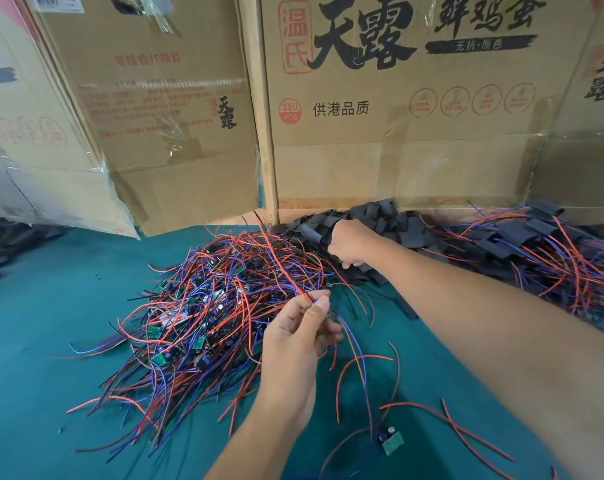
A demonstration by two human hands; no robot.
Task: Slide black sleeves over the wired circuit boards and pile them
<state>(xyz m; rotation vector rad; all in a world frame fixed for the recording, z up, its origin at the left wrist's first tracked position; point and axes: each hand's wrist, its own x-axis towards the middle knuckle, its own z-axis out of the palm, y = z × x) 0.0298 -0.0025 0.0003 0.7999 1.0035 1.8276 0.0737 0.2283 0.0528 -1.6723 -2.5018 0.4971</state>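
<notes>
Your finished pile (536,251) sits far right, yet most bare boards (203,306) remain (a big tangle); left hand (297,344) pinches wires, right hand (349,244) curls into the sleeves (380,216)

Teal-green cloth table surface (51,341), printed cardboard boxes (415,116) standing along its far edge as a back wall, clear tape across their seams, an upright pale wooden strip (264,133) between two boxes, soft even light, possibly daylight.
</notes>
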